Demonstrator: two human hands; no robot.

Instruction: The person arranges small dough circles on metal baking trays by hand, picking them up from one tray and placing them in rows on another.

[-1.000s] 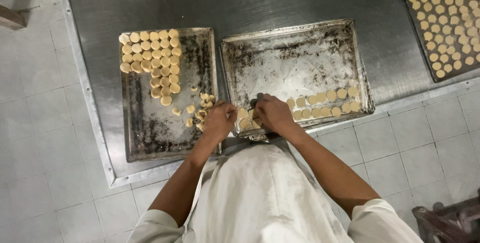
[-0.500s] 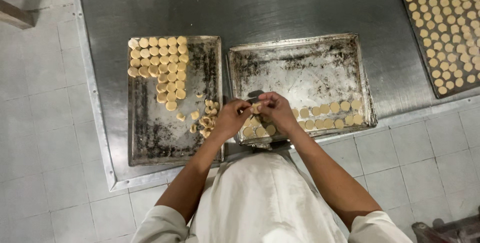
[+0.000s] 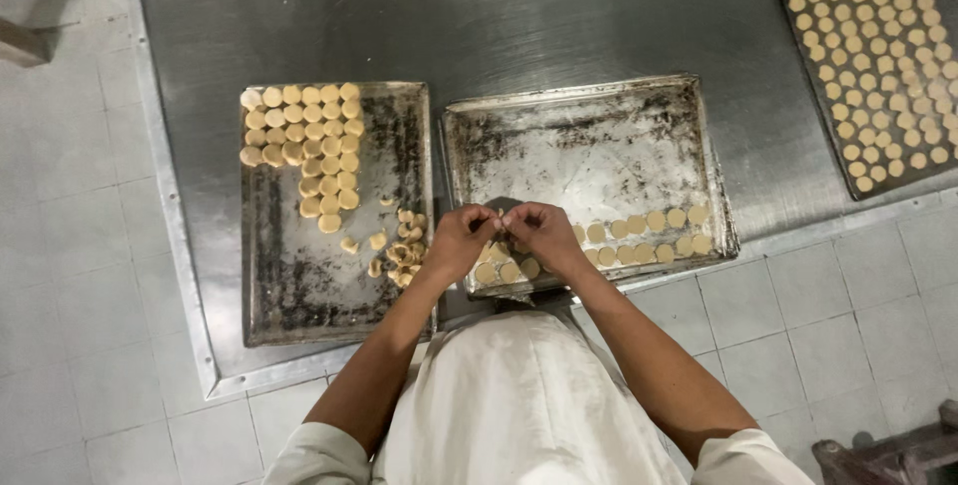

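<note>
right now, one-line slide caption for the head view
Both hands meet over the middle tray of dough rounds.

Fingertips meeting over the tray, their contents out of sight

The left hand [image 3: 461, 242] and right hand [image 3: 539, 236] pinch together above the middle tray [image 3: 599, 146], and whatever sits between the fingers [image 3: 491, 218] is too small to tell. Both hands cover part of the row of dough discs [image 3: 639, 236] beneath them. The dark tray [image 3: 878, 76] at the far right is cut off by the picture's edge, as is the wooden object [image 3: 20, 41] at the left. The metal table [image 3: 499, 16] runs out past the top edge.
</note>
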